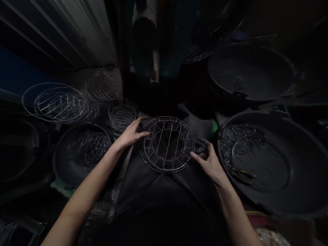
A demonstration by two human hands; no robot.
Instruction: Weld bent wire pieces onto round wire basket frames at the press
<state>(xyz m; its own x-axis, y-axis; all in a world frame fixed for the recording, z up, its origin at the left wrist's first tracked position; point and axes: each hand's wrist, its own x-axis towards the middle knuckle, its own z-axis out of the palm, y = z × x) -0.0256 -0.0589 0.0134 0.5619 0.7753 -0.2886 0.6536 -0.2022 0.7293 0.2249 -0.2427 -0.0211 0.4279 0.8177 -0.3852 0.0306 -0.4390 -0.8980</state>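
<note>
A round wire rack [167, 143] with straight parallel bars and bent wire loops is over my dark-clothed lap. My left hand [132, 133] is at its upper left edge, thumb lying over the rim and dark-tipped fingers outside it. On the opposite side, my right hand [208, 160] has its thumb against the rim and its fingers curled beside it. Both hands grip the rack lightly from its sides. What lies beneath the rack is too dark to make out.
On the left, wire racks [61, 104] are stacked near a smaller round rack [123, 116] and a dark pan of wire pieces [56, 155]. To the right, a wide pan [307, 171] holds wire hooks, a large ring and yellow-handled pliers [242, 176]. Another pan [269, 71] stands behind.
</note>
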